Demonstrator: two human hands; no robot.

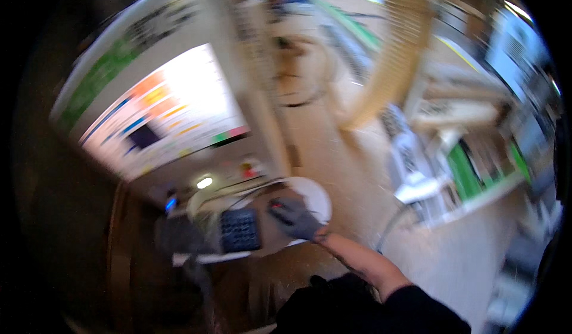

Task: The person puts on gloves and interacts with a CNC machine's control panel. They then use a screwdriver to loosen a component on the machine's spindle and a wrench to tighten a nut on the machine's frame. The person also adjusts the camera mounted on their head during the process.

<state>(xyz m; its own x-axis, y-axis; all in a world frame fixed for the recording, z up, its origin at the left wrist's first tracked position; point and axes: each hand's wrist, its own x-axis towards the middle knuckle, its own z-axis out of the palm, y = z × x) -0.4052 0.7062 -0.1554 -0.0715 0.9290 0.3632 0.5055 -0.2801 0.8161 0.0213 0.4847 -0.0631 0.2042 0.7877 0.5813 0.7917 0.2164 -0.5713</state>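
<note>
Resting our gloved right hand [300,219] at a dark mouse [280,211] beside the keypad [240,230], we cannot tell whether the blurred fingers clamp it.

Whole view motion-blurred. Right hand [301,219], grey-gloved, over dark mouse [281,210] with red spot; finger closure too blurred to tell. Forearm bare, sleeve [426,310] black. Dark keypad [239,230] just left of mouse, both on shelf [319,198] with rounded white end. Lit screen [196,90] above, tilted in view. Ribbed yellowish column [402,48] at upper right, green-sided crate [465,170] below it, farther right.
</note>
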